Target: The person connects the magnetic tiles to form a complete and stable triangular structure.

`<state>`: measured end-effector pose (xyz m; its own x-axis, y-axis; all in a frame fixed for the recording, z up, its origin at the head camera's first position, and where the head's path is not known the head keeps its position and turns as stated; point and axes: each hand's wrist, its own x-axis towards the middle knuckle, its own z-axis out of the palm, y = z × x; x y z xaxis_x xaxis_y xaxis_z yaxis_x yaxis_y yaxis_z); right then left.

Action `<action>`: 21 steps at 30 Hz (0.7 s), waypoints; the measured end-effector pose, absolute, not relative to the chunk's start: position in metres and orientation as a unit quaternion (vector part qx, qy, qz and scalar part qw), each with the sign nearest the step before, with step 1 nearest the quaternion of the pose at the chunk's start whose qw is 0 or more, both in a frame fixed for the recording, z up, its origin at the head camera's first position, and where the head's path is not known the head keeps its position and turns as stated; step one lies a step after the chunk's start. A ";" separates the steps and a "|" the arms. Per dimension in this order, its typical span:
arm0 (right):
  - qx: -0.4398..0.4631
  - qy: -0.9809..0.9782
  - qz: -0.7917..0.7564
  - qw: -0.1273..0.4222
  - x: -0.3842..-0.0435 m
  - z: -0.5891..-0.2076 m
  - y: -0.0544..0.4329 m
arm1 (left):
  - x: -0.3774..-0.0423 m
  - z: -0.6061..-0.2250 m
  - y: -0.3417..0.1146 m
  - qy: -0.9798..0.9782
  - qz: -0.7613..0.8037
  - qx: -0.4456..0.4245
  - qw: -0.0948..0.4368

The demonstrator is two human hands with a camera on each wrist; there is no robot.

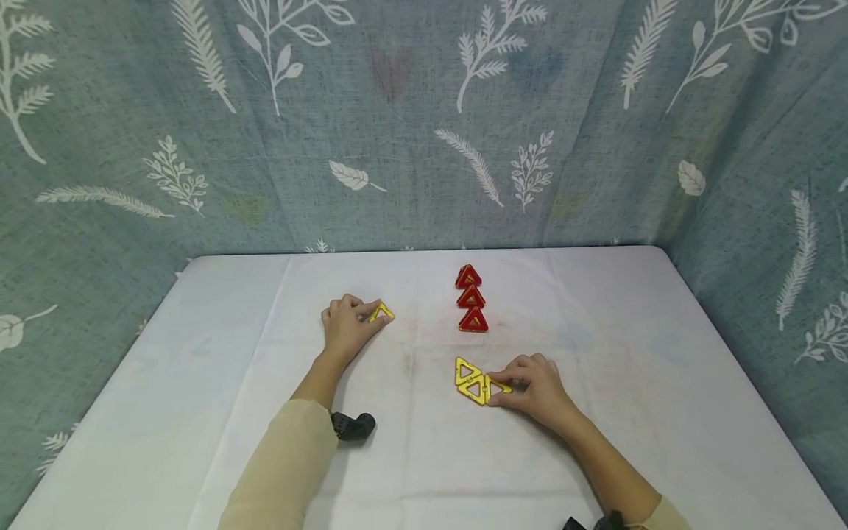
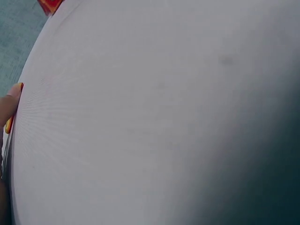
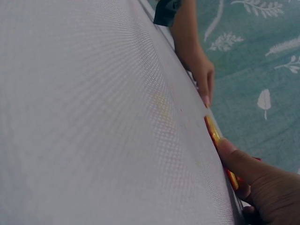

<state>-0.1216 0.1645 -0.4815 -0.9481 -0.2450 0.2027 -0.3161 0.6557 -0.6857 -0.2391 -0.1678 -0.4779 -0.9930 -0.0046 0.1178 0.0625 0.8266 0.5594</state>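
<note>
At the left of the table my left hand (image 1: 344, 324) pinches a yellow triangle tile (image 1: 388, 310), an open-centred frame, between thumb and fingers. My right hand (image 1: 535, 386), nearer the front, grips another yellow triangle tile (image 1: 487, 391) by its corners. That tile lies edge to edge with a second yellow triangle (image 1: 472, 398), which adjoins a third (image 1: 458, 372), all flat on the cloth. In the left wrist view only a thumb (image 2: 10, 101) and a sliver of tile show at the edge. The right wrist view shows the tiles (image 3: 212, 127) edge-on beside my right thumb (image 3: 234, 157).
Three red triangular pieces (image 1: 469, 298) stand in a row behind the yellow ones. A white cloth (image 1: 411, 456) covers the table. Patterned blue-green curtains (image 1: 397, 132) enclose the back and sides. A black wrist device (image 1: 354, 427) sticks out beside the left sleeve (image 1: 285, 464).
</note>
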 end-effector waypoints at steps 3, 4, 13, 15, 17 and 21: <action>0.155 -0.909 0.385 0.046 -0.122 -0.481 0.164 | -0.233 -0.476 -0.167 -0.954 -0.293 -0.026 0.058; 0.154 -0.909 0.384 0.045 -0.122 -0.481 0.164 | -0.231 -0.475 -0.166 -0.954 -0.291 -0.031 0.059; 0.151 -0.910 0.383 0.045 -0.123 -0.482 0.165 | -0.214 -0.476 -0.157 -0.951 -0.300 -0.042 0.060; 0.151 -0.910 0.385 0.042 -0.123 -0.482 0.165 | -0.209 -0.477 -0.154 -0.950 -0.302 -0.037 0.063; 0.150 -0.909 0.386 0.040 -0.123 -0.482 0.165 | -0.204 -0.477 -0.152 -0.949 -0.307 -0.032 0.066; 0.152 -0.909 0.386 0.040 -0.122 -0.482 0.164 | -0.194 -0.477 -0.147 -0.949 -0.307 -0.032 0.068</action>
<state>-0.1219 0.1639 -0.4822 -0.9505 -0.2463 0.1894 -0.3074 0.6564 -0.6890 -0.1942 -0.1470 -0.4769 -0.9887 0.0186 0.1484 0.1019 0.8100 0.5775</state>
